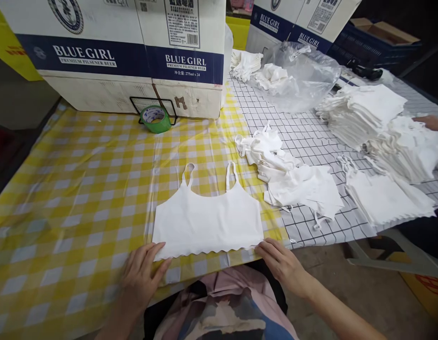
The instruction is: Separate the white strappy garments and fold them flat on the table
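A white strappy crop top (208,222) lies flat in front of me, its two thin straps pointing away and its scalloped hem towards me. My left hand (142,271) rests at the lower left corner; the index finger lies on the fabric and the thumb is spread apart below the hem. At the lower right corner, the outstretched fingers of my right hand (280,264) touch the hem, with the thumb hidden. Just right of the top is a loose heap of similar white garments (293,174).
Large beer cartons (183,99) stand at the back. A green tape roll (155,119) sits before one. To the right are stacked white garments (367,111), a clear plastic bag (304,78) and another person's hand (431,123). Yellow checked cloth (80,189) covers my table.
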The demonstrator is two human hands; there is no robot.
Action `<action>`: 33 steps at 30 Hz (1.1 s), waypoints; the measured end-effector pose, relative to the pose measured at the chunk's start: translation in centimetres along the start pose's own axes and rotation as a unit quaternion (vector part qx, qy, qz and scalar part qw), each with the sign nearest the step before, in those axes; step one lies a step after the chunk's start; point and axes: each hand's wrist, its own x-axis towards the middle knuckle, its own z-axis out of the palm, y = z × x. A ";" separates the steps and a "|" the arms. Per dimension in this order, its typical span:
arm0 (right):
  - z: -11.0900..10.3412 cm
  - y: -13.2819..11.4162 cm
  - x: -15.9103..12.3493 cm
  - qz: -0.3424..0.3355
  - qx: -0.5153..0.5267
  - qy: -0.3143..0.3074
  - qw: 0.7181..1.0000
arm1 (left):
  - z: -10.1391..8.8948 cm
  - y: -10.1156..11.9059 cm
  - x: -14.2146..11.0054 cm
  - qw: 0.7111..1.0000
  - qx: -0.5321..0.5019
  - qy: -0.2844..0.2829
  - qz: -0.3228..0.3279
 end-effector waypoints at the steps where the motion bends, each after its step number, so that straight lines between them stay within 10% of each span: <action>1: 0.0 0.0 0.0 0.004 0.001 -0.001 1.000 | -0.1 -0.2 0.2 1.000 -0.004 -0.007 0.010; 33: -0.6 0.2 0.2 0.003 0.028 0.016 0.999 | -1.2 3.5 -0.2 0.965 -0.146 -0.001 -0.216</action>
